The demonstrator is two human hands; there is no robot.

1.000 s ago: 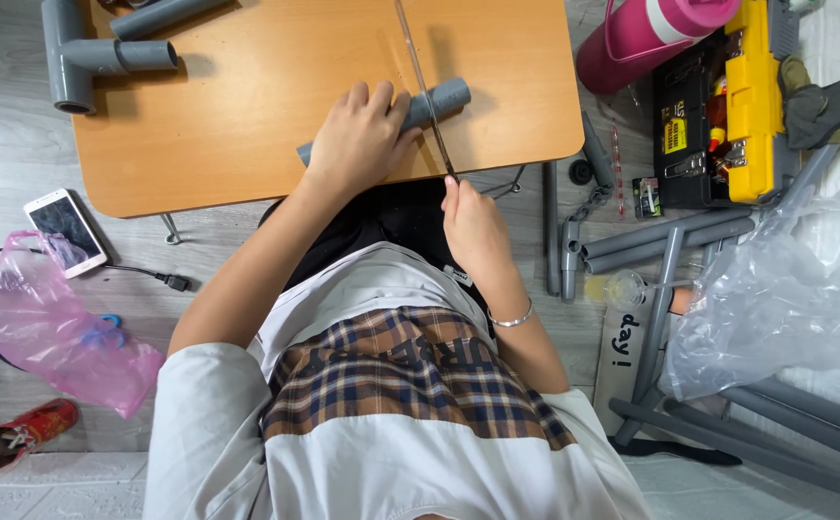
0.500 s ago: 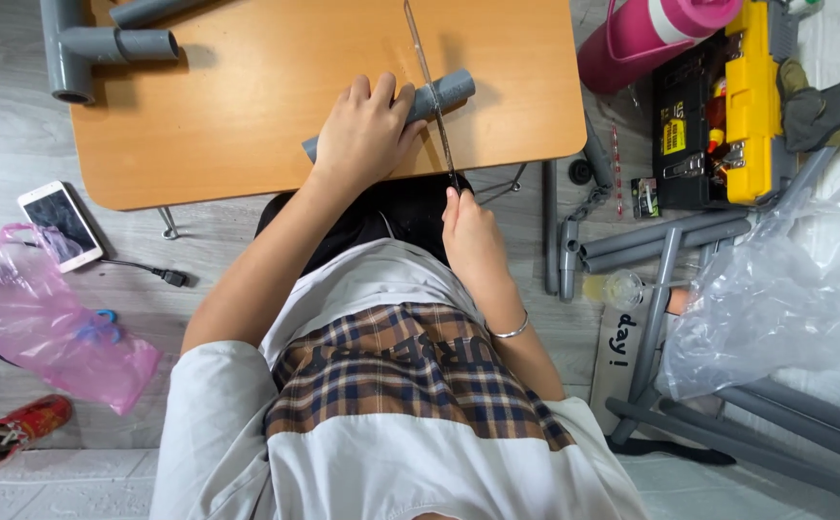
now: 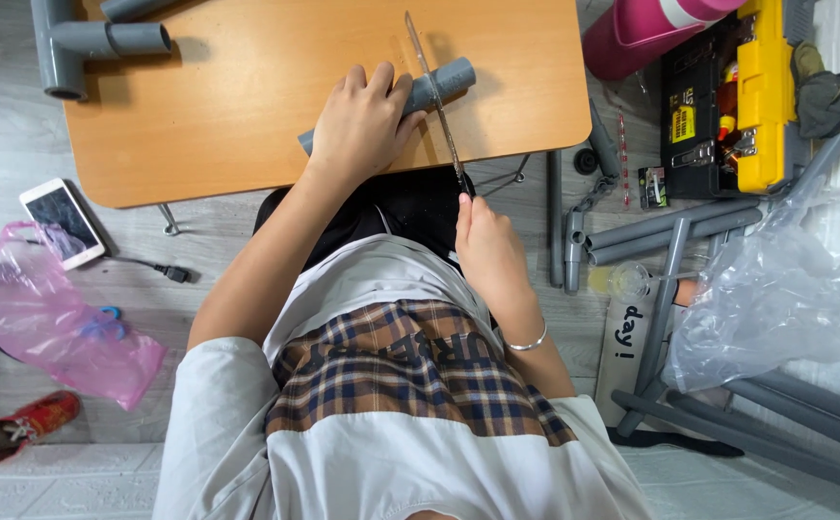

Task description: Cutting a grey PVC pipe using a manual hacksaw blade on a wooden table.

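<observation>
Pink plastic bag [image 3: 54, 323] lies on the floor at the far left, near a phone [image 3: 62, 221]. On the wooden table [image 3: 227, 116], the left hand [image 3: 362, 120] presses flat on a grey pipe [image 3: 439, 85]. The right hand [image 3: 487, 250] is wrapped tight around a thin saw [image 3: 434, 96]. The saw has slid back a little, so cutting goes on. The handle is hidden, and the cut is too small to see.

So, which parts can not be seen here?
- Pipe, head view: its middle is under the left hand.
- Saw: handle hidden inside the right hand; cut depth too small to tell.
- Pipe fitting: cut off by the top edge.
</observation>
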